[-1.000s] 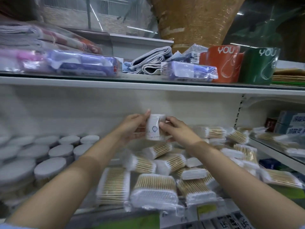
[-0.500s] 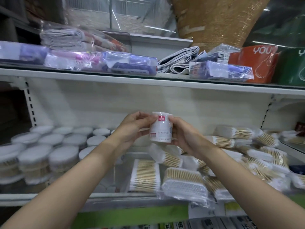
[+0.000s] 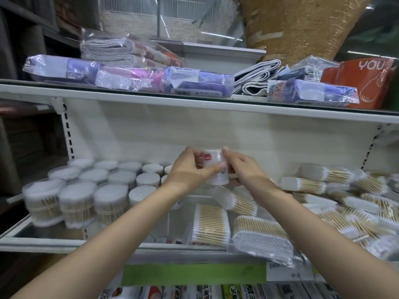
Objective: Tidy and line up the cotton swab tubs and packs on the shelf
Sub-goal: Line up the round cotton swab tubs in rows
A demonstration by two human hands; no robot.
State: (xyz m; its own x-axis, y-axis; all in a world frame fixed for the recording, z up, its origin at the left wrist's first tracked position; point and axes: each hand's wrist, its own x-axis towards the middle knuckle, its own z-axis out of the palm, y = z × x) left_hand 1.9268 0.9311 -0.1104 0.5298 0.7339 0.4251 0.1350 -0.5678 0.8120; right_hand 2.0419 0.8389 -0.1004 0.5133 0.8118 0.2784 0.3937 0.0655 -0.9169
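Observation:
Both hands hold one white cotton swab tub (image 3: 216, 167) with a red label, upright above the middle of the shelf (image 3: 64, 241). My left hand (image 3: 190, 169) grips its left side, thumb across the front. My right hand (image 3: 241, 167) grips its right side. Round swab tubs (image 3: 90, 190) stand in rows on the shelf's left part. Flat and rolled swab packs (image 3: 210, 225) lie in a loose heap on the right part, several tilted or overlapping.
An upper shelf (image 3: 194, 104) carries wrapped cloths, purple packs and an orange box (image 3: 364, 80). A bare glass patch of shelf lies below the held tub, between tubs and packs. Price labels and a green strip (image 3: 194, 274) run along the shelf's front edge.
The view has swung left and the hands with the tub have shifted left toward the rows of tubs. The tub has turned, its red label now facing me.

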